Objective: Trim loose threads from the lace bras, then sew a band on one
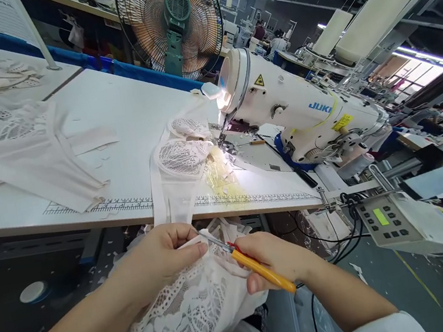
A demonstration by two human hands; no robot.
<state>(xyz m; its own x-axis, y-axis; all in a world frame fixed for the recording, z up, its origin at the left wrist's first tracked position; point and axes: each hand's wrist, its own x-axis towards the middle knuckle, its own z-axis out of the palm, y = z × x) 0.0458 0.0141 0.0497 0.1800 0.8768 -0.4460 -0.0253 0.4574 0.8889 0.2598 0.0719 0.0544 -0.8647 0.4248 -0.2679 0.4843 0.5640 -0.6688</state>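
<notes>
At the bottom centre of the frame, white lace (179,321) lies bunched over the lap, its upper edge raised between the two hands. The left hand (172,252) pinches that edge between thumb and forefinger. The right hand (272,259) has its fingers closed around a tool (263,271) with an orange handle; something red shows by the fingers, though what it is cannot be told. The tool's thin metal end meets the cloth just beside the left fingertips.

To work this spot well, I would keep the edge taut and flat in the pinch, hold the left fingertips clear of the metal point, and move the tip in small strokes so that it does not snag the open lace.

Beyond, across the centre, the table (121,114) carries a printed ruler (127,204) along its front edge; its marks show, but its figures are too fine to read. A lace bra (182,158) lies there, reaching the needle area of the machine (300,106). Blue letters on its arm read JUKI, near a yellow warning triangle (259,80) and a yellow label (342,123) with illegible print. At right, a control box (415,219) has a lit green screen, unreadable. Farther off stand a fan (172,25) at upper centre and thread cones (382,11) at upper right.
</notes>
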